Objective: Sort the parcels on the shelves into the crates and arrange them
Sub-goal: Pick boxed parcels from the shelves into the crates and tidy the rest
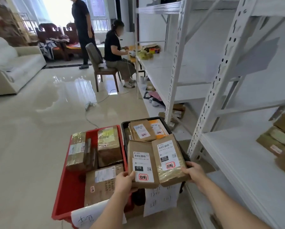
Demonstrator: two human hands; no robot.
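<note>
Parcels — you had one flat parcel [142, 164] pinched in your left hand [124, 180] and another [169, 160] gripped in your right hand [195, 172], both over the black crate [124, 129] at lower centre. They overlapped, so either could've slid off into the red crate [62, 202] — thin edge grips.

Two flat brown labelled parcels, left one [142, 164] and right one [169, 160], side by side, tilted over black crate [156, 119]; red crate [64, 200] alongside, boxes inside.
</note>
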